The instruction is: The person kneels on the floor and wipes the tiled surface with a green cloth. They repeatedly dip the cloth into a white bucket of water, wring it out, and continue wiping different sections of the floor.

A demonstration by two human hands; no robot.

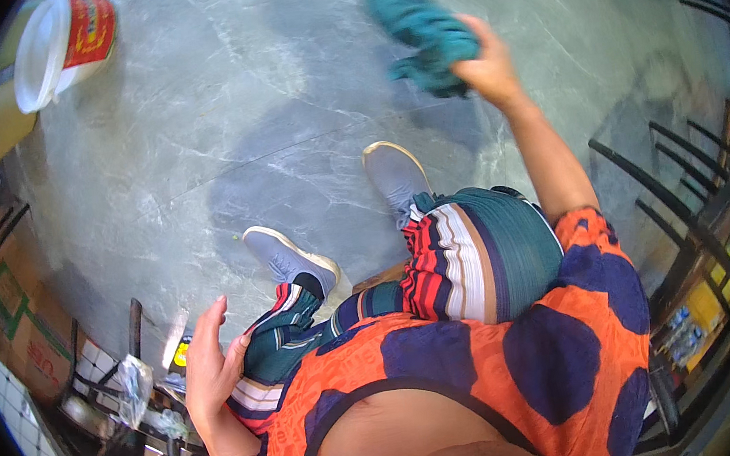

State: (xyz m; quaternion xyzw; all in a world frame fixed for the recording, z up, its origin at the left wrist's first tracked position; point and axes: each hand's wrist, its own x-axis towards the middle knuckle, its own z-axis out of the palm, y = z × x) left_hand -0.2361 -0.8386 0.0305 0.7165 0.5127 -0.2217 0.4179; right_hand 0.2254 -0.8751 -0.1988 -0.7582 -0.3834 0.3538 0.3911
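Note:
A bunched teal cloth [424,31] is gripped in my right hand [488,65], out in front of me at the upper right. Both cloth and hand are slightly blurred. Below the cloth spreads a grey marbled floor [293,55]; whether the two touch, I cannot tell. My left hand [215,360] holds nothing. Its fingers are apart, and it is beside the striped trousers [271,351] over my left leg. My two grey shoes [294,255] rest on the floor between the hands.
A white plastic bucket [43,55] with a red label stands at the upper left, a yellowish tub [3,122] beside it. Cardboard boxes [29,337] and a clear plastic bag [135,389] are on the left. Dark metal frames [680,181] line the right.

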